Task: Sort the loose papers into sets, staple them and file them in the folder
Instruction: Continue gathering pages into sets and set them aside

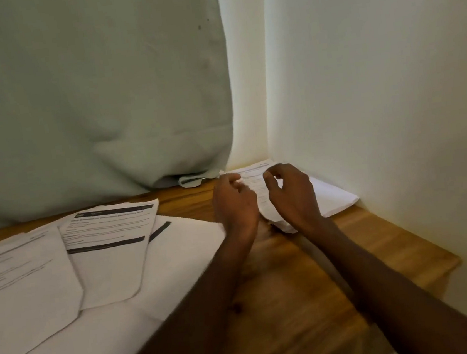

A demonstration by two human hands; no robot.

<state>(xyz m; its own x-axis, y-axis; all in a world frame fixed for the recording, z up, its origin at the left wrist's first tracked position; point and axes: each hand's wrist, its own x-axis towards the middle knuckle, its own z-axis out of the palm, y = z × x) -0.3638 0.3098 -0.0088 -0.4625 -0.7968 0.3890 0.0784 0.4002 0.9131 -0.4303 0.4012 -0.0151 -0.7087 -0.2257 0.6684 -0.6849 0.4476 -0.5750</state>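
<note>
A small stack of printed papers lies in the far right corner of the wooden table, against the wall. Both hands hover over it. My left hand is at the stack's left edge with loosely curled fingers and nothing visibly held. My right hand is above the middle of the stack, fingers arched, thumb and forefinger apart, holding nothing. To the left lie more loose sheets: one with dark header bars, a text sheet and a large blank sheet under them. No stapler or folder is in view.
A pale green curtain hangs behind the table, its hem resting on the far edge. White walls close off the right side and the corner. The table's right end stops short of the wall.
</note>
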